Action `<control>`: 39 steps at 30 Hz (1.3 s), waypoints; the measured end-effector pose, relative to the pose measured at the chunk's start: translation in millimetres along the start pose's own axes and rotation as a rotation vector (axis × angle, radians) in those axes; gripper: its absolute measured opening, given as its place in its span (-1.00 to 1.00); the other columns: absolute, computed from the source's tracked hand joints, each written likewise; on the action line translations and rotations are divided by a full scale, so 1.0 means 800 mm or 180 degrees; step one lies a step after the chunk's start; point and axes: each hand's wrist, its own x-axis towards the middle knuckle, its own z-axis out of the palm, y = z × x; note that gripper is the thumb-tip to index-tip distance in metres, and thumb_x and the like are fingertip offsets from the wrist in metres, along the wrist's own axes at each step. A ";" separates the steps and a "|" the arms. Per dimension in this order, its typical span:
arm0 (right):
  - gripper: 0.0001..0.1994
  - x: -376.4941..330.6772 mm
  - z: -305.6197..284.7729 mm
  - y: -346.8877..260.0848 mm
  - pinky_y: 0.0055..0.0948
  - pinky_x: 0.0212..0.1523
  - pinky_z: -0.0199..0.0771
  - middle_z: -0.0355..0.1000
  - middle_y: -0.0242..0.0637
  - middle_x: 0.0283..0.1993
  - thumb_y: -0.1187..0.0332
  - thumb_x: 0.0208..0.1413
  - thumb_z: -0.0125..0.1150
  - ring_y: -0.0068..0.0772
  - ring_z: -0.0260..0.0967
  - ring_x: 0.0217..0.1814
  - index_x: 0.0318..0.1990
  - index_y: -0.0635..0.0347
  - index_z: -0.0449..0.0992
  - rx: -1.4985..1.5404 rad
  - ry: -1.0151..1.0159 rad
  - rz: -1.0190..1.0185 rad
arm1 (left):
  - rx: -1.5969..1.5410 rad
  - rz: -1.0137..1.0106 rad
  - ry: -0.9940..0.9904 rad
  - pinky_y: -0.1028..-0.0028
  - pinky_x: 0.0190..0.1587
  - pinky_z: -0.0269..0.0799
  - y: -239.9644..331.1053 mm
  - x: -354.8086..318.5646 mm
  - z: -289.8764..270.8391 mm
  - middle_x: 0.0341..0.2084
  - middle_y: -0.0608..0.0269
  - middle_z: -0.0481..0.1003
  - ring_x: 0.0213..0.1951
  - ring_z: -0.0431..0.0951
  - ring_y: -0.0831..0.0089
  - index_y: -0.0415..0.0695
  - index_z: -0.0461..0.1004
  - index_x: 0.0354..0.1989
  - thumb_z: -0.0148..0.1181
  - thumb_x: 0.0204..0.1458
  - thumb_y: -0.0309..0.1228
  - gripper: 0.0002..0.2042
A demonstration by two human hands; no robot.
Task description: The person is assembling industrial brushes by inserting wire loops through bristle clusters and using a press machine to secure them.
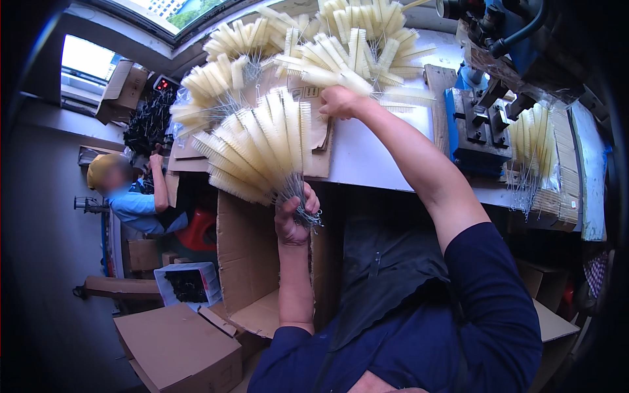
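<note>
My left hand [295,215] is wrapped round the twisted wire handles of a bundle of bottle brushes [262,147]. Their cream bristle heads fan upward and to the left, above an open cardboard box. Farther off, my right arm stretches over the table, and my right hand [341,103] is closed beside a loose brush [350,81] at the near edge of a brush pile [347,39]. What those fingers hold, if anything, is hidden. Under the hand and bundle lies flat cardboard [320,134].
A blue machine [475,124] stands on the table [367,154] at the right, with more brushes [532,141] beyond it. The open cardboard box [246,262] sits below my left hand. A co-worker [141,196] sits at the left near a crate [208,278].
</note>
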 end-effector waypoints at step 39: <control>-0.72 -0.354 0.005 0.052 -0.51 -0.25 0.57 0.51 -0.26 -0.24 0.29 0.26 0.07 -0.51 0.48 -0.24 -0.02 0.32 0.49 0.3621 0.2248 -0.0259 | 0.2668 0.0668 0.0095 0.41 0.01 0.41 -0.154 -0.061 0.047 -0.10 0.28 0.48 -0.06 0.47 0.45 -0.23 0.41 0.05 0.42 -0.09 -0.48 -0.51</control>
